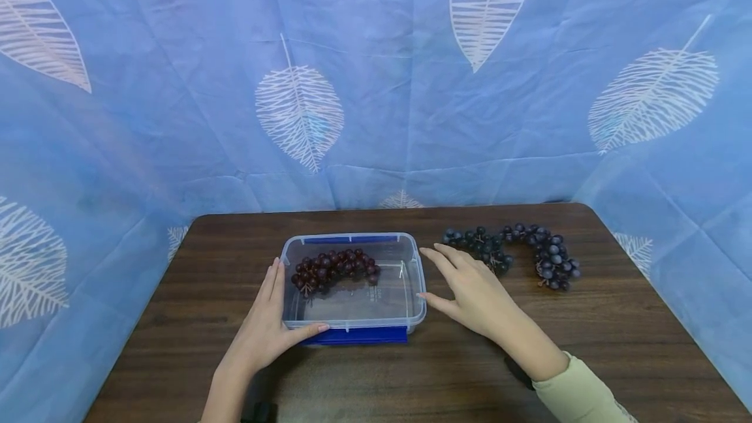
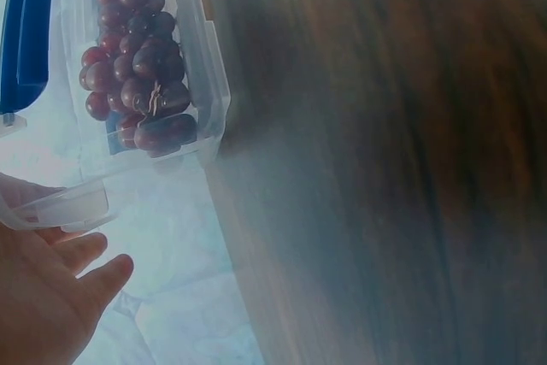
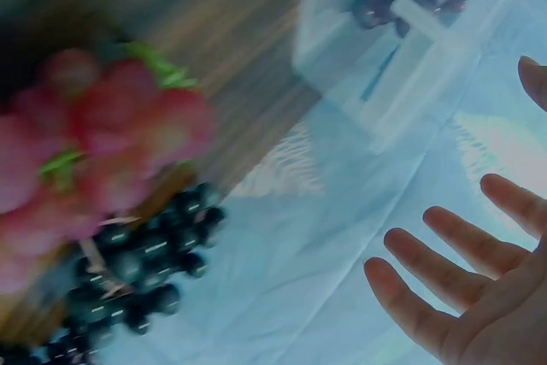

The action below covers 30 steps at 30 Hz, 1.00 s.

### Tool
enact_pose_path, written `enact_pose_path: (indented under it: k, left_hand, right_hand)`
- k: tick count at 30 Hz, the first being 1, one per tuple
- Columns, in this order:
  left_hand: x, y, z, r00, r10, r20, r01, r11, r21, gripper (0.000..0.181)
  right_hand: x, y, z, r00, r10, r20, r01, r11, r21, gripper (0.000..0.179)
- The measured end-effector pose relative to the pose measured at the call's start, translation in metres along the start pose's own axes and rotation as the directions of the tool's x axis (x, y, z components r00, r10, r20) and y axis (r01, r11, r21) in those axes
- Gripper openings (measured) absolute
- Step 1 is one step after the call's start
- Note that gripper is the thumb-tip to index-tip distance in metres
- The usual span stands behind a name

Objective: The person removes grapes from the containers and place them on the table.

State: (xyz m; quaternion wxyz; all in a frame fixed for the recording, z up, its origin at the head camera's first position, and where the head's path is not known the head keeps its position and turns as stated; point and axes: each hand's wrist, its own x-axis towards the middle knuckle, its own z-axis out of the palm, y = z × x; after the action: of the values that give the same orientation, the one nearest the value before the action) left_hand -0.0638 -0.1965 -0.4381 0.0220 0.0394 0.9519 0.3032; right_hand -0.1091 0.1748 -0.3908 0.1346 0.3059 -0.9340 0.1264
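A clear plastic food container with blue clips stands on the table, without a lid over it. Inside lies a bunch of dark red grapes, also seen in the left wrist view as red grapes. My left hand rests against the container's near left corner, straight fingers along the left wall and thumb on the front rim. At the right side, my right hand is spread with its fingertips close to the container's right rim, nothing in its grasp.
Blue-black grapes lie at the table's back right, partly behind my right hand. In the right wrist view pink grapes show beside dark ones; the head view hides them. A blue leaf-patterned cloth hangs behind the wooden table.
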Motion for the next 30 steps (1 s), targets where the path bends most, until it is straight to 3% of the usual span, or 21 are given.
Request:
enact_pose_path:
  k: [5,11,23,30]
  left_hand:
    - [-0.001,-0.001,0.001,1.000,0.000,-0.001,0.000,1.000,0.005,0.140]
    - [-0.002,-0.001,0.002,1.000,-0.001,-0.011,0.001,1.000,0.003,0.140]
    - [-0.001,-0.002,0.007,0.998,0.035,-0.044,-0.035,0.999,0.016,0.139]
    - [-0.001,-0.003,0.008,0.998,0.043,-0.048,-0.043,0.999,0.008,0.138]
  right_hand:
    - [0.020,-0.015,0.004,0.996,-0.084,0.005,0.084,0.996,-0.015,0.076]
    - [0.045,-0.037,0.007,0.987,-0.148,0.067,0.149,0.989,0.003,0.074]
    - [0.075,-0.060,0.017,0.968,-0.210,0.136,0.212,0.977,0.003,0.069]
    - [0.088,-0.067,0.025,0.949,-0.225,0.221,0.228,0.974,0.011,0.068]
